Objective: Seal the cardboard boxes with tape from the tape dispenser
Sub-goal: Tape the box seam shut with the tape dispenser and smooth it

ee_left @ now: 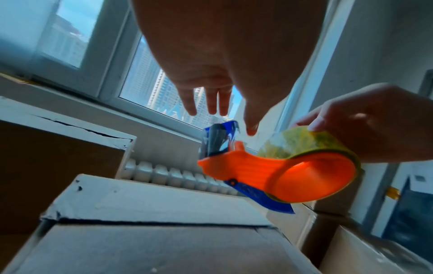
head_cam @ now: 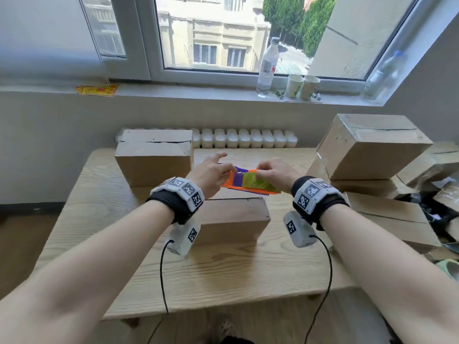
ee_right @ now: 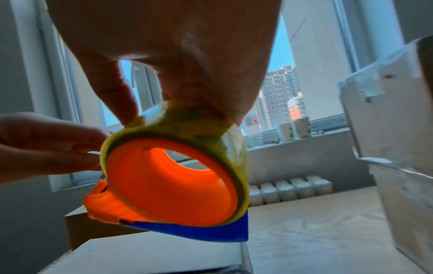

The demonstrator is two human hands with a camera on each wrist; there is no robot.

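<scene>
My right hand grips the orange and blue tape dispenser from above, fingers curled over its yellowish tape roll. It hangs just above a closed cardboard box at the middle of the table. My left hand is at the dispenser's front end, with straight, spread fingers and the thumb tip close to the blue cutter end. In the left wrist view the dispenser hovers over the box's top seam. Whether the left hand touches the tape is unclear.
A second box stands at the table's back left. Stacked boxes and loose cardboard crowd the right side. Bare wooden table lies in front. A bottle and paper cups stand on the window sill.
</scene>
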